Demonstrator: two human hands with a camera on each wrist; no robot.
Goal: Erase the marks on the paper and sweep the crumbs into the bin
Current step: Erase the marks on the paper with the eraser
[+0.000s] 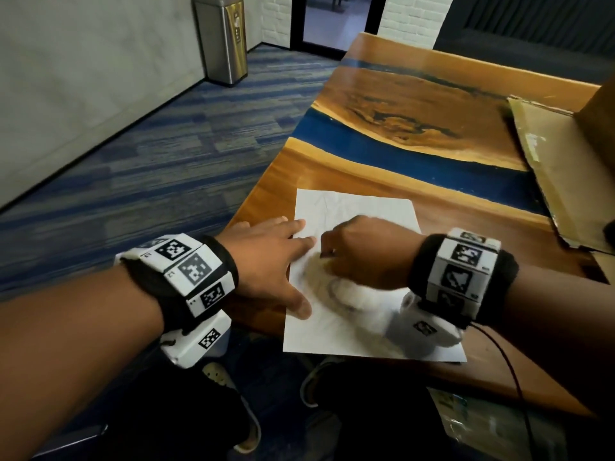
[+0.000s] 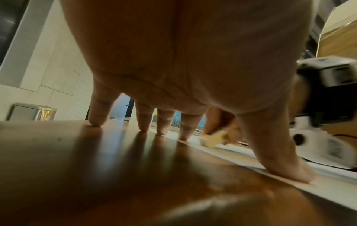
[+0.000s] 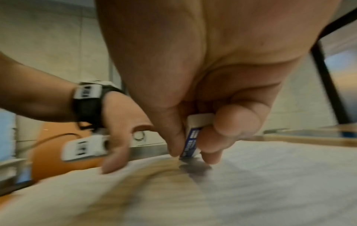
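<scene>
Right hand pinches blue-sleeved white eraser on crumpled paper.

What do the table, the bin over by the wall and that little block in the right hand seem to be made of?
Table: glossy varnished wood, likely with blue resin poured in; grain and reflections show.
Bin: apparently brushed metal, silver with a gold panel.
Block, an eraser: looks like white rubber or vinyl in a blue printed sleeve, pinched by the right hand.
</scene>
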